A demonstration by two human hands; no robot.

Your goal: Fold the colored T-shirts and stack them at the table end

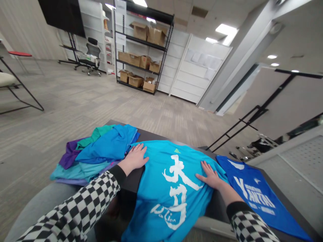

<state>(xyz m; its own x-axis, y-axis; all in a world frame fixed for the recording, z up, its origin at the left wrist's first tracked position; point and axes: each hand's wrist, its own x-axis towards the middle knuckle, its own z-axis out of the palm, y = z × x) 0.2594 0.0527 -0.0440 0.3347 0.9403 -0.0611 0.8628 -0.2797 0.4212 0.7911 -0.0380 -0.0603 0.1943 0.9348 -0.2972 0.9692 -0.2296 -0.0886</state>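
Observation:
A turquoise T-shirt (161, 161) with large white lettering lies spread over the dark table (146, 135), its lower part hanging over the near edge. My left hand (136, 157) rests flat on the shirt's upper left side, fingers stretched out. On its upper right side, my right hand (210, 175) lies with fingers spread and thumb apart. To the left is a loose pile of clothes (103, 148) in blue, green, purple and pale teal. A royal blue shirt (259, 195) with white print lies flat to the right.
Beyond the table, a black shelving rack (142, 42) holds several cardboard boxes. An office chair (92, 55) and a screen on a stand (63, 16) are at the far left. A board on a black frame (282, 97) stands at the right.

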